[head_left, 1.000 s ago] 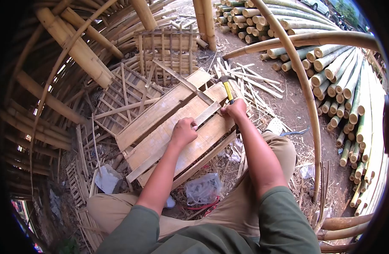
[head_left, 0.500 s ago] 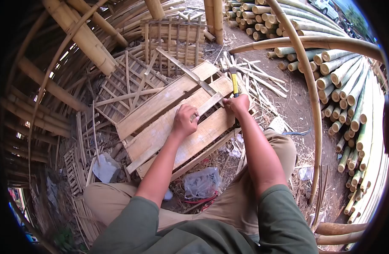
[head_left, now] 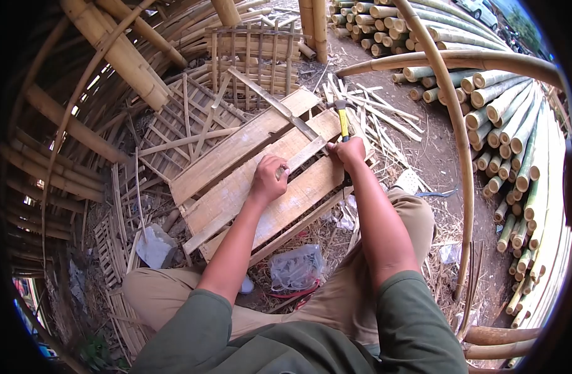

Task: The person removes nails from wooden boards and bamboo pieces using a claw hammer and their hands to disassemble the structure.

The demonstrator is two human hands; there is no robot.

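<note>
My right hand (head_left: pixel 347 151) is wrapped round the handle of a hammer (head_left: pixel 343 121) with a yellow-and-black grip, its head pointing away from me. My left hand (head_left: pixel 270 177) is curled closed over a narrow flat strip (head_left: pixel 306 154); whether a small piece sits in its fingertips I cannot make out. The strip lies lengthwise on a low bench of wooden planks (head_left: pixel 236 159). Across its far end runs a second strip (head_left: pixel 273 103), slanting from the upper left and meeting the first near my right hand.
Beyond the bench lean slatted bamboo panels (head_left: pixel 255 56). Thin offcuts (head_left: pixel 386 112) litter the ground at the right. Cut bamboo poles (head_left: pixel 510 137) are stacked farther right, behind a curved bamboo pole (head_left: pixel 455 112). A clear plastic bag (head_left: pixel 296 268) lies between my legs.
My left hand has shifted slightly left and its fingers have turned a little. The hammer head has tipped very slightly left in my right hand.
</note>
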